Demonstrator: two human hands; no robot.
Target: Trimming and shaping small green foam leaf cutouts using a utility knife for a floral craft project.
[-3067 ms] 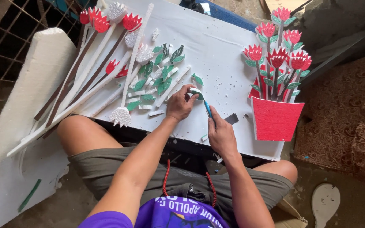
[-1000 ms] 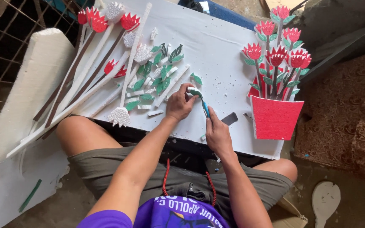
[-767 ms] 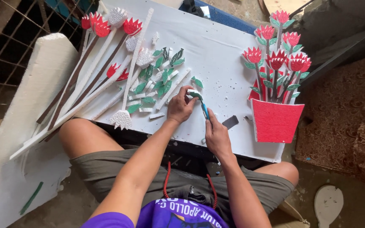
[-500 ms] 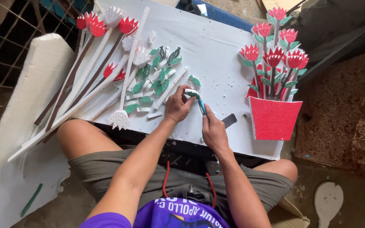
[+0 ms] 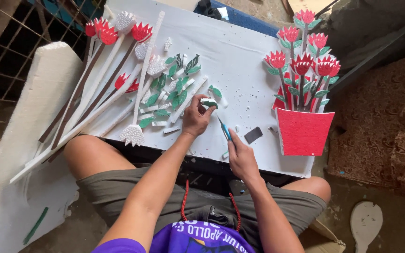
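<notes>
In my left hand (image 5: pixel 195 119) I held a small foam leaf piece (image 5: pixel 209 103), white along its edges with a dark green painted face, pinched at my fingertips and raised a little above the white counter (image 5: pixel 240 56). It was short and roughly leaf-shaped, tilted, with the green side turned up toward me. In my right hand (image 5: pixel 241 157) I gripped a slim cutter with a blue handle (image 5: pixel 224 129), held like a pen, its tip slanting up and to the left toward the leaf piece and stopping just beside it. Whether the tip touched the foam I could not tell. Both things sat close together near the counter's front edge.
</notes>
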